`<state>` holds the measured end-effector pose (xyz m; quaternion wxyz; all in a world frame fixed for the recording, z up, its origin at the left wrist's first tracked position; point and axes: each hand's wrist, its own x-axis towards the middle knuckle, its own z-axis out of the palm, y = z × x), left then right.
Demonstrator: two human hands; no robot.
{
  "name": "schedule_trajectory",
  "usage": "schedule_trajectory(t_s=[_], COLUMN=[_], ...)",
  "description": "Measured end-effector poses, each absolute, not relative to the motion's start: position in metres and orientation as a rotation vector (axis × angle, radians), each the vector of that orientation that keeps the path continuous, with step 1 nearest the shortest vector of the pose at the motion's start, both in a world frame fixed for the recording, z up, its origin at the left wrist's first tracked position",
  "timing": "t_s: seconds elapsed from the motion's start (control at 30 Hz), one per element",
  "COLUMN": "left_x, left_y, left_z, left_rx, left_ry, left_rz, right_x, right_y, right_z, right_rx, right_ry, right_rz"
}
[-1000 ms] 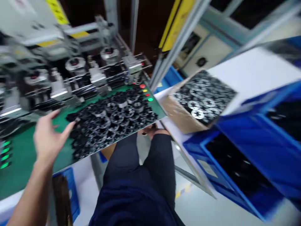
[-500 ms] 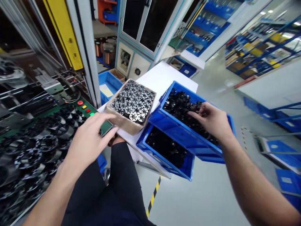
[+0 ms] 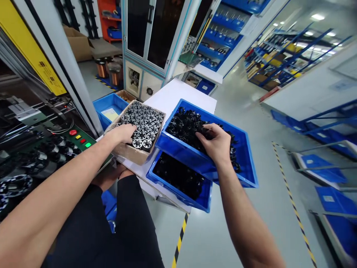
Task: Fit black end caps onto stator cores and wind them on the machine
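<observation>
My left hand (image 3: 125,133) reaches over the near left part of a cardboard box (image 3: 131,153) packed with slotted metal ring cores (image 3: 143,136). Its fingers are closed together and bent down among the cores; whatever is under the fingertips is hidden. Over the upper blue bin (image 3: 192,150), my right hand (image 3: 217,143) dips into a heap of small black plastic parts (image 3: 184,124). Thumb and fingers are curled round one of these dark parts, mostly covered by the hand. Below sits a second blue bin (image 3: 208,201), holding more black parts.
Both bins and the box rest on a white table (image 3: 178,91). At left, a machine with lit buttons (image 3: 80,140) has assembled cores on its green bed. A small blue tray (image 3: 97,106) stands behind the box. Yellow-black tape (image 3: 181,238) marks the floor.
My left hand has moved from the box's near left edge onto the cores inside. My right hand stays in the upper bin, working in the black parts. The view has turned somewhat right.
</observation>
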<state>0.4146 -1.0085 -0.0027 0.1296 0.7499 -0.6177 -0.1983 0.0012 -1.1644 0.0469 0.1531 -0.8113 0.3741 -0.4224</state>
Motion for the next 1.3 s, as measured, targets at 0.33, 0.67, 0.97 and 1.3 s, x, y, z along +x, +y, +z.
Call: schedule_trajectory(t_s=[0.33, 0.67, 0.97, 1.3], left_x=[0.354, 0.199, 0.177, 0.181], left_y=[-0.872, -0.724, -0.683, -0.673], left_z=[0.039, 0.025, 0.040, 0.028], left_rx=[1.517, 0.990, 0.985, 0.978], left_ry=[-1.087, -0.260, -0.156, -0.376], left_rz=[-0.857, -1.023, -0.837, -0.836], right_x=[0.016, 0.076, 0.089, 0.072], right_y=[-1.133, -0.843, -0.806, -0.798], right_z=[0.068, 0.051, 0.014, 0.036], right_rx=[-2.298, -2.057, -1.911, -1.888], right_ry=[1.081, 0.401, 0.165, 0.279], right_rz=[-1.417, -1.286, -1.075, -0.985])
